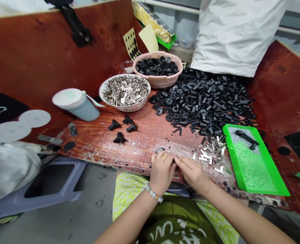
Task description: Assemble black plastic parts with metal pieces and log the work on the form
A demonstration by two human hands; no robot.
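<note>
My left hand, with a ring and a beaded bracelet, is closed at the front edge of the wooden table. Just past its fingers shows the rim of a round black plastic part, mostly hidden by the hand. My right hand is pinched, its fingertips meeting the left ones; a small dark bit shows there, too covered to name. To the left lie several black funnel-shaped plastic pieces. Small flat metal clips are scattered right of my hands.
A big heap of black plastic parts covers the back right. Behind stand a bowl of metal clips, a pink basket of black discs and a white sack. A green tray sits right, a lidded cup left.
</note>
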